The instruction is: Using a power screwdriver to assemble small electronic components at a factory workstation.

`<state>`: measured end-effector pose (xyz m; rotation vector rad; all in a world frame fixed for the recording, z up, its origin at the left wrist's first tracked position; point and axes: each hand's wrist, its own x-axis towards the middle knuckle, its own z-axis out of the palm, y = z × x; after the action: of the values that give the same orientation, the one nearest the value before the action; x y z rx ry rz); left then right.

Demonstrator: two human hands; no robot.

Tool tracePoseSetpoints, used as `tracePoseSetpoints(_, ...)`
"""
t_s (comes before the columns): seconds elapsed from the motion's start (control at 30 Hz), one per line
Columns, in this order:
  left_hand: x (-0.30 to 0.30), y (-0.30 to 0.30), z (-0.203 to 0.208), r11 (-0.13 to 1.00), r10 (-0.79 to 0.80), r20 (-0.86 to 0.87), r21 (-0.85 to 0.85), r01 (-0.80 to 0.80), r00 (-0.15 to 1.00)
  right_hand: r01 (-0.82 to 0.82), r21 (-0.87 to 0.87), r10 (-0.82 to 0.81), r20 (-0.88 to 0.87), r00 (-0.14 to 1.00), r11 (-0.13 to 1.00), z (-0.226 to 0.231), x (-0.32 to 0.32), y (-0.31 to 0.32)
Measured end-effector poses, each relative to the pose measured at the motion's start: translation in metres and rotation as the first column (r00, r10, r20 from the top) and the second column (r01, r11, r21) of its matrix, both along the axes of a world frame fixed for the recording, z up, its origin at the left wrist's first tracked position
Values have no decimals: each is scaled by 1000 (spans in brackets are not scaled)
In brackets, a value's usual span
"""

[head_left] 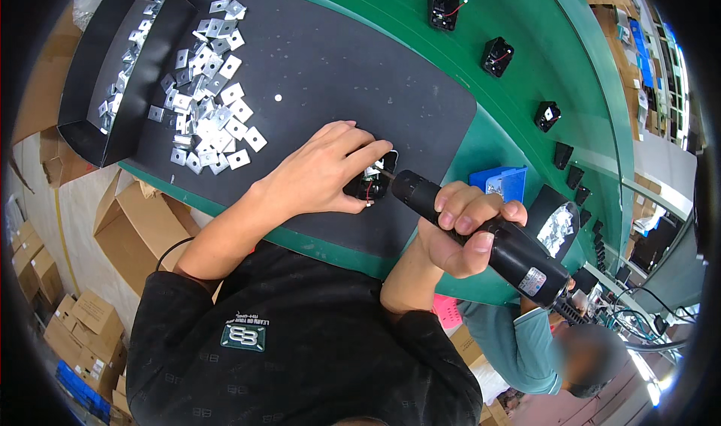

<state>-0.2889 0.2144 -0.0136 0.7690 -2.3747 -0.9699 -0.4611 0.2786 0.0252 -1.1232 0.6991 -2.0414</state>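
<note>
My left hand [319,171] is closed around a small black plastic housing [366,189] on the dark mat, thumb at its near side and fingers over its far side. Red wire and a bright metal part show inside the housing; the rest is hidden by my fingers. In my right hand [467,227] is a black electric screwdriver [522,259], held tilted with its bit down at the housing's opening. Whether the bit touches a screw is too small to tell. To the left of my left hand lies a loose pile of bent silver metal plates with holes [210,114].
A long black bin [81,77] with more plates stands at the far left. On the right are a blue bin [502,182] and a black tray of small metal parts [557,229]. Several black housings [444,9] sit along the green conveyor [518,21]. Another person [503,343] works at the lower right.
</note>
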Motion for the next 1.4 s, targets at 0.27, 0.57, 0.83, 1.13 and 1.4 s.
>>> tracePoseSetpoints(0.27, 0, 2, 1, 1000, 7, -3, 25, -7, 1000, -14, 11, 14, -20, 1000, 1000, 4, 4, -3)
tracePoseSetpoints(0.57, -1, 0, 2, 1000, 7, -1, 19, -7, 1000, -21, 87, 23, -24, 999, 996, 5, 9, -5)
tracePoseSetpoints(0.83, -7, -15, 12, 998, -37, 39, -48, 39, 999, 99, -50, -98, 23, 995, 994, 6, 1, -1)
tracePoseSetpoints(1.13, -42, -188, 1, 924, 277, 233, -330, -192, 932, 428, -170, -436, -8, 900, 888, 25, -89, 58)
tracePoseSetpoints(1.4, -89, -184, 12, 758, 333, 303, -649, -62, 893, 571, -195, -576, 34, 817, 798, 16, -100, 85)
